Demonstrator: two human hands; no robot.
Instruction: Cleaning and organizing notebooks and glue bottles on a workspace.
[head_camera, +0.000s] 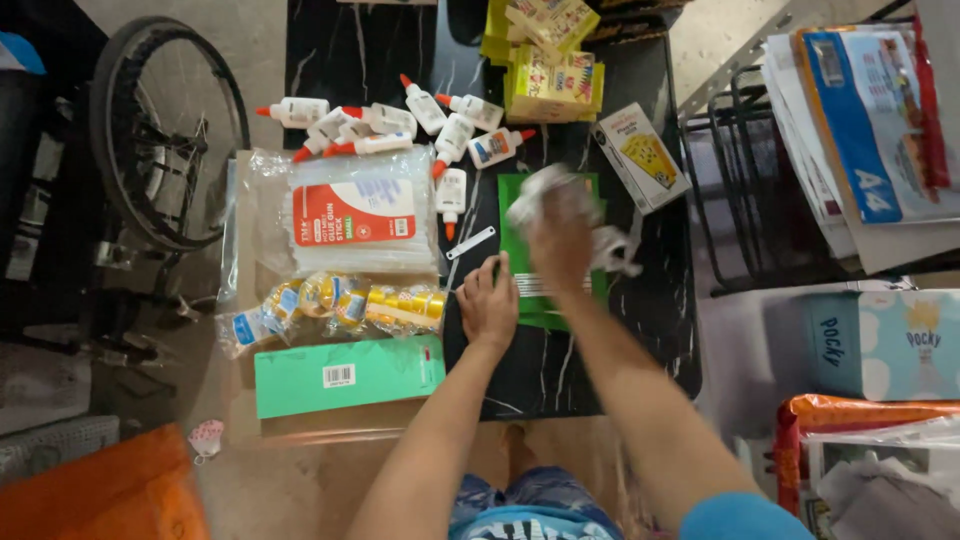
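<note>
- Head view, looking down on a black marble-pattern table (560, 370); the person's knees show at the near edge.
- Left hand (488, 305) lies palm down on the near left corner of a green flat packet (545, 262), fingers spread and released, pinning it rather than grasping.
- Right hand (560, 240) sits over the packet's middle, fingers clenched on a crumpled clear plastic wrapper (560, 205); blurred, so the exact grip is hard to read.
- Green packet lies flat at mid table, towards the right edge. Long axis runs near edge to far edge; top end points at the far edge, roughly square to the table.
- Just left of it: a small white strip (470, 243) and a thin metal tool (452, 272), possibly a blade, I cannot tell.
- Far edge: scattered white glue bottles (400, 125) with red caps, and yellow crayon boxes (550, 85).
- Left edge: glue stick bag (355, 215), tape rolls in wrap (340, 305), flat teal box (345, 375).
- Right of the packet: white card box (643, 155), tilted.
- Risk, my read: the wrapper hangs loose and could catch the card box or glue bottles and drag them.
- Risk: the left hand holds one corner only, so a pull could make the packet pivot or slide towards the near edge.
- Risk: the thin tool lies close by the left fingers; if it is sharp, a nick is possible.
</note>
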